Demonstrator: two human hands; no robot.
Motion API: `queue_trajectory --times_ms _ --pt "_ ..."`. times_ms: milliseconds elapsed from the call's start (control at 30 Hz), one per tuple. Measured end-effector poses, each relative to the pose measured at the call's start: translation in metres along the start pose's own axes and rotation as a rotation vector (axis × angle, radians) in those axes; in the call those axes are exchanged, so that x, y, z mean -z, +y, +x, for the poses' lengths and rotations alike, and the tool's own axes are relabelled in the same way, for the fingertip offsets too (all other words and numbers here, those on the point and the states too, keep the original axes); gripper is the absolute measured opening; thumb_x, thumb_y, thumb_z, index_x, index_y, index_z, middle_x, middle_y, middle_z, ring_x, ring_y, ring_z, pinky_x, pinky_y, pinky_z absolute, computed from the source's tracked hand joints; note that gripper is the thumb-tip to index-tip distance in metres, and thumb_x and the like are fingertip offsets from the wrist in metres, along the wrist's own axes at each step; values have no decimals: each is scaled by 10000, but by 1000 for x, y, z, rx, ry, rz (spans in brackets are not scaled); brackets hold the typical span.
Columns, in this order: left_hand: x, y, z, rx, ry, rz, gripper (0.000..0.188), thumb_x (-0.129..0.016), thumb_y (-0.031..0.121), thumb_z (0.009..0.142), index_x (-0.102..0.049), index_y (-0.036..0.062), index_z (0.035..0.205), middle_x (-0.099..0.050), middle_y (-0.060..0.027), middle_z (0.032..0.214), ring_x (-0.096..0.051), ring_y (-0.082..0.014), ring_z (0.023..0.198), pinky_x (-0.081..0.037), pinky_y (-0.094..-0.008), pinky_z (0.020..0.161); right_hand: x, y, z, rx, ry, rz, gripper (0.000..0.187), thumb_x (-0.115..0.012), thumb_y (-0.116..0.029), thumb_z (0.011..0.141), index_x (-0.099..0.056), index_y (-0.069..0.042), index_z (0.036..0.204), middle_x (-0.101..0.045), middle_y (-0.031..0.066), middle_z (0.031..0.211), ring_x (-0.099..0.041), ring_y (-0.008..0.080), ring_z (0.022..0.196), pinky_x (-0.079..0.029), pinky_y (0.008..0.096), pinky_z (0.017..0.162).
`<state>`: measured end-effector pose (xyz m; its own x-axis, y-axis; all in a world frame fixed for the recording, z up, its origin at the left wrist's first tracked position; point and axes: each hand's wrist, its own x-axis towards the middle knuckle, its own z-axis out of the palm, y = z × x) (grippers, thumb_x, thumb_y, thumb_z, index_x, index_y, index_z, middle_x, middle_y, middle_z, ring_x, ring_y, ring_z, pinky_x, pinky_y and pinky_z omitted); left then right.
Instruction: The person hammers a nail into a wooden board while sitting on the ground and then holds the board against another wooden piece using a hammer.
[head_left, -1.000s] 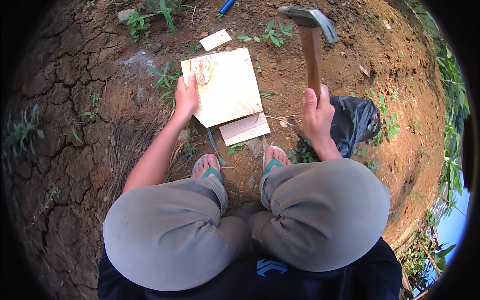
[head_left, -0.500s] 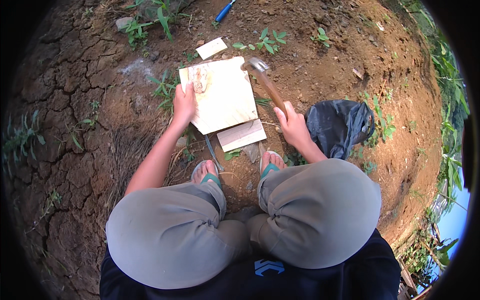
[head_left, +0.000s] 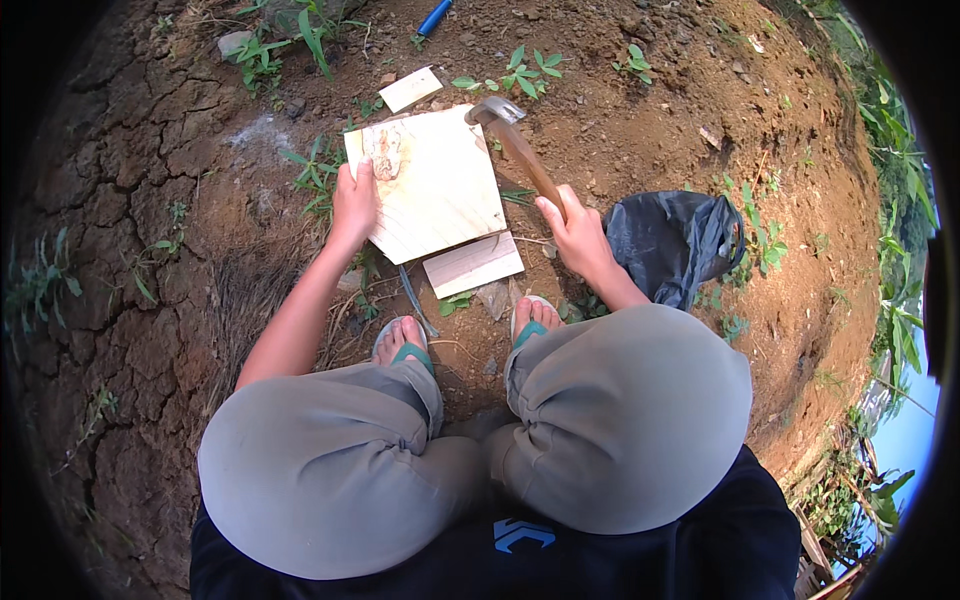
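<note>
A pale square wooden board (head_left: 435, 185) lies ahead of my feet, with a rough brown knot patch near its left side. My left hand (head_left: 355, 203) grips the board's left edge, the thumb lying on top. In my right hand (head_left: 580, 235) is a claw hammer (head_left: 530, 160), held by its wooden handle. The hammer's metal head is at the board's far right corner; whether it touches the wood I cannot tell. A smaller wood piece (head_left: 474, 265) sticks out at the board's near edge, and another small piece (head_left: 410, 90) lies beyond the far edge.
A black plastic bag (head_left: 672, 245) sits on the soil right of my right hand. A blue-handled tool (head_left: 434, 17) lies at the far edge of view. Cracked dry earth (head_left: 130, 230) stretches to the left, and small green plants (head_left: 518, 75) grow around the board.
The whole view has shifted slightly, moving things a little left and up in the picture. Both hands keep their holds, and the hammer head stays at the board's far right corner.
</note>
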<state>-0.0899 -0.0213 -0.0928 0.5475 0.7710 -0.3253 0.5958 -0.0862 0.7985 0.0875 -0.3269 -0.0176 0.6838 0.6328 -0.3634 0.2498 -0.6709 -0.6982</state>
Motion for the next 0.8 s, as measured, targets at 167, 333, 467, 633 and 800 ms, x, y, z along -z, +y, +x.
queue_trajectory --times_ms 167,333,467,633,800 --pt "-5 16 -5 36 -11 34 496 -432 452 1092 -535 -32 1126 -661 -216 1033 -648 -322 969 -484 -446 887 1 14 -14 75 201 128 265 -563 -312 1064 -569 -53 1119 -565 179 647 -643 379 613 -452 427 564" --pt "-6 8 -3 3 12 -29 499 -439 458 1092 -539 -29 1124 -662 -212 1024 -651 -320 966 -490 -432 876 -2 14 -7 -12 58 1 319 -551 -387 1057 -573 -92 1177 -655 234 729 -668 489 752 -482 517 614" --pt "-3 13 -6 66 -20 25 528 -418 471 1094 -540 -40 1139 -655 -249 1067 -645 -360 1024 -478 -460 922 14 -12 -21 177 359 214 281 -555 -317 1071 -563 -36 1073 -574 100 611 -604 219 535 -455 364 520" --pt "-7 13 1 80 -19 42 551 -411 482 1091 -531 -53 1151 -649 -278 1086 -637 -400 1053 -467 -479 947 -32 29 -11 52 109 -130 308 -510 -342 1085 -491 -36 1058 -609 227 671 -634 450 617 -442 480 526" --pt "-3 12 -5 25 -15 24 526 -425 470 1090 -527 -45 1125 -653 -249 1049 -644 -367 996 -476 -472 914 -7 12 -17 -68 4 -6 355 -522 -416 1061 -509 -64 1101 -651 301 755 -633 552 805 -452 606 645"
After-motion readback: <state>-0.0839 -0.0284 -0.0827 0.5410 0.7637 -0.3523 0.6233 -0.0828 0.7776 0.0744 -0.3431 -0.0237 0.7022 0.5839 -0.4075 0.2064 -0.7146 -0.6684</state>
